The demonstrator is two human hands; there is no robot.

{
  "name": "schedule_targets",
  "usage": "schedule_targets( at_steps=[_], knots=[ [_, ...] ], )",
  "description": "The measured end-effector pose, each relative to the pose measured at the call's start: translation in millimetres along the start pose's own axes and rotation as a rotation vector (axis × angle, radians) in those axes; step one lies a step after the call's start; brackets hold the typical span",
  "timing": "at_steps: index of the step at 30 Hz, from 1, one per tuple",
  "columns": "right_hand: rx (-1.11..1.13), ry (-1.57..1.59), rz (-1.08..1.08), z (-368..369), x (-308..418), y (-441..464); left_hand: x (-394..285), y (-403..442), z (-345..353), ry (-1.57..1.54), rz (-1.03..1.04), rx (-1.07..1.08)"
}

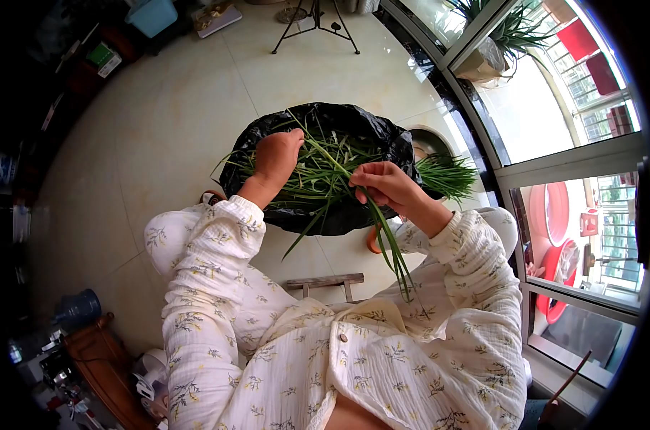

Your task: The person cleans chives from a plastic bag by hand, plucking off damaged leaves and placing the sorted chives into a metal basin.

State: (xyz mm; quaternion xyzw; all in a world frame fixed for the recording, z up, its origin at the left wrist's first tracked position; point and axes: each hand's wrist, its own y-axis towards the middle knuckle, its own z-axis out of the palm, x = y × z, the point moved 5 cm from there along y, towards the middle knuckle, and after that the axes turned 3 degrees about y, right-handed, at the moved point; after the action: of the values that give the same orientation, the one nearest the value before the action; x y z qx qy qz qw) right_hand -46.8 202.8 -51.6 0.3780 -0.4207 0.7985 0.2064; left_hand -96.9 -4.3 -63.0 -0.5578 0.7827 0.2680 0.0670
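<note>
A small bunch of long green chives point(391, 240) slants across the middle, its leaf tips hanging toward my lap. My right hand point(391, 188) pinches it partway along, thumb against fingers. Closed near the upper end of the same stalks is my left hand point(276, 159); its fingertips are partly hidden, but they appear to grip the stalk ends. Beneath both hands lies a black plastic bag point(368, 120), spread wide and holding many loose green leaves and trimmings point(318, 179). Right of the bag, a neat pile of chives point(447, 177) lies beside a metal basin point(434, 136).
A low wooden stool point(325, 281) stands between my legs. Black tripod legs point(316, 30) rest on the tiled floor point(174, 115) ahead. Window frames point(569, 168) line the right side. At lower left are a blue water bottle point(78, 308) and a wooden cabinet point(106, 365).
</note>
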Motion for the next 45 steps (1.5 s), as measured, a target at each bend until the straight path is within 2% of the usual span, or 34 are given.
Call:
schedule_targets(
  at_steps=[3, 6, 9, 10, 13, 14, 17, 19, 25, 27, 29, 30, 33, 34, 37, 45],
  knots=[
    [-0.001, -0.001, 0.005, 0, -1, -2, 8, 0, 2, 0.049, -0.031, 0.024],
    [-0.016, 0.004, -0.011, 1, 2, -3, 7, -1, 3, 0.098, 0.007, 0.139],
    [-0.010, -0.007, -0.057, 5, 9, -2, -19, -4, -13, -0.210, 0.083, -0.074],
    [0.005, -0.013, -0.078, 7, 12, -1, -19, -3, -8, -0.360, 0.014, 0.056],
    [0.054, -0.028, -0.110, 16, 17, 2, -27, -4, -2, -1.203, -0.420, 0.314],
    [0.074, -0.047, -0.116, 20, 16, 5, -31, -3, -5, -1.308, -0.448, 0.358],
    [0.096, -0.141, -0.165, 29, 18, 8, -26, 0, -5, -1.449, -0.526, 0.312],
    [0.080, -0.278, -0.212, 34, 27, 6, -24, 3, -12, -1.456, -0.542, 0.315],
    [0.107, -0.241, -0.250, 45, 53, 1, -21, 4, -23, -1.618, -0.615, 0.209],
    [0.120, -0.063, -0.326, 38, 67, 2, -21, 5, -21, -1.633, -0.539, 0.299],
    [0.042, 0.044, -0.436, 25, 80, 5, -41, 3, -27, -1.702, -0.502, 0.412],
    [0.058, 0.102, -0.484, 25, 87, 3, -56, 1, -25, -1.723, -0.406, 0.548],
    [-0.040, 0.073, -0.589, 5, 102, 10, -90, -19, -23, -1.844, -0.510, 0.802],
    [-0.066, 0.068, -0.626, -4, 104, 16, -97, -24, -19, -1.878, -0.471, 0.859],
    [-0.152, 0.013, -0.685, -23, 113, 22, -104, -34, -20, -1.919, -0.563, 0.940],
    [-0.238, 0.027, -0.755, -58, 127, 25, -99, -41, -27, -1.797, -0.565, 1.020]
  ],
)
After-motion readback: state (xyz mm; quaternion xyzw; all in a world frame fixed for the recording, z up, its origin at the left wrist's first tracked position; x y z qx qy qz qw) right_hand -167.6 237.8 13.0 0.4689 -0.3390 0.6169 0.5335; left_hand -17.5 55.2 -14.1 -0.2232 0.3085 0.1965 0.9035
